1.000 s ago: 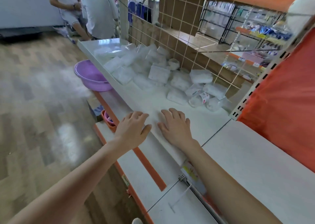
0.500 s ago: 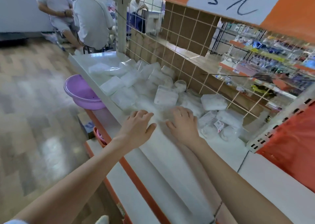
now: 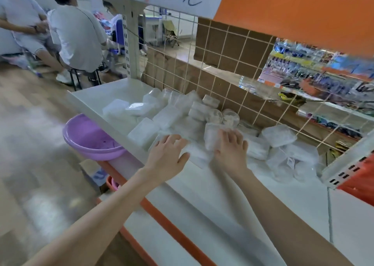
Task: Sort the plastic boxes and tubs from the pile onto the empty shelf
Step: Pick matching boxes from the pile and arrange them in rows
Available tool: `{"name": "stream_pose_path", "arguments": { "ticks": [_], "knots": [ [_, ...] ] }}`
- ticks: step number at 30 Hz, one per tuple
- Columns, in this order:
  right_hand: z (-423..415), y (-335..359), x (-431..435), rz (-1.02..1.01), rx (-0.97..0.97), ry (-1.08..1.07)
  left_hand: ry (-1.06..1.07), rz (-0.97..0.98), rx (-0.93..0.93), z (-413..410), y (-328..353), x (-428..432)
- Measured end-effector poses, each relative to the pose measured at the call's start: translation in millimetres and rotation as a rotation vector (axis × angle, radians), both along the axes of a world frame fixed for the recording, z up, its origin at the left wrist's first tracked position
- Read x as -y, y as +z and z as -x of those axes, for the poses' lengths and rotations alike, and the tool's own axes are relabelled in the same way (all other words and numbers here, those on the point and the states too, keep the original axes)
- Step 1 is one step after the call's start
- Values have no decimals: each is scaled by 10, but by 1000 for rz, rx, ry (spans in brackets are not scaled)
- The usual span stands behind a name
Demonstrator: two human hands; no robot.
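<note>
A purple basin (image 3: pixel 91 138) sits left of the shelf (image 3: pixel 101 95). Our left hand (image 3: pixel 168 156) is spread, empty, at the edge of the pile of plastic boxes (image 3: pixel 166 115) there; our right hand (image 3: pixel 230 150) touches a clear tub (image 3: pixel 210 137), grip unclear.

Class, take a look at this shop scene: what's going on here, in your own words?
A person at a white shelf reaches both hands into a pile of clear plastic boxes and tubs. The right hand lies over a clear tub at the pile's near edge; whether it grips it is unclear. The left hand is open beside it, fingers spread. Nothing is lifted yet. A purple basin sits lower, in front of the shelf.
</note>
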State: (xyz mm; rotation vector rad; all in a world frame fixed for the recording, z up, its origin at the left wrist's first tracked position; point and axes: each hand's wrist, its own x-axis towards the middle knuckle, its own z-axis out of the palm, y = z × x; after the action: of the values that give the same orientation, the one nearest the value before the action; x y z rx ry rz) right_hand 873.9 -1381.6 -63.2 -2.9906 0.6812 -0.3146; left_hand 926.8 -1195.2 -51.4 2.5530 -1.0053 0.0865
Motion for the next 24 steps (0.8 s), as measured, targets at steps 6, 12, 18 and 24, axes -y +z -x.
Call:
{"name": "stream_pose_path", "arguments": {
  "ticks": [6,12,18,24],
  "knots": [
    [87,-9,-28,38,178,-58,-142,80,-19,-184,17,117],
    [472,-199,-105,8,479,-22,-293,291,-401,-123,-3,398],
    [860,-180,-98,189,817,41,-391,310,-929,186,-13,711],
    [1352,-229,-26,203,749,-62,-498,350,-901,500,-62,871]
  ]
}}
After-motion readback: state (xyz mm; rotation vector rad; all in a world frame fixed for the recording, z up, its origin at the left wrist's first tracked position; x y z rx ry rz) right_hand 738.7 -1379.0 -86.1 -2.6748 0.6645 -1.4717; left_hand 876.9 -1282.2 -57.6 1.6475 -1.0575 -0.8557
